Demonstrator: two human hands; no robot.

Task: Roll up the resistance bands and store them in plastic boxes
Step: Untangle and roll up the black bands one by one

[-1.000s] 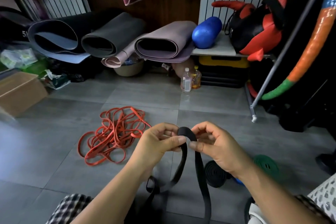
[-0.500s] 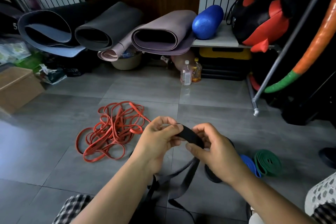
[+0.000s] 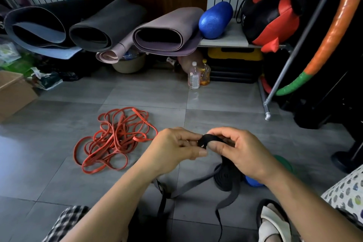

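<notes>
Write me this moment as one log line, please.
step: black band partly rolled | left hand: pinches roll | right hand: grips roll | loose end: trails onto floor | red bands: tangled on floor

View: we have a single camera, worn on the person's head; no second view shares the scene.
Facing: we look forward and down across the grey tiled floor (image 3: 59,163) toward the rolled mats (image 3: 167,31) at its far edge.
Nearness: we sit close above the left hand (image 3: 176,149) and right hand (image 3: 245,153), both gripping the black band (image 3: 210,140) low in the middle; the forearms enter from the bottom edge.
Width: wide angle, so we span the floor from the cardboard box (image 3: 13,92) at its left edge to the perforated white basket (image 3: 347,192) at lower right.
</notes>
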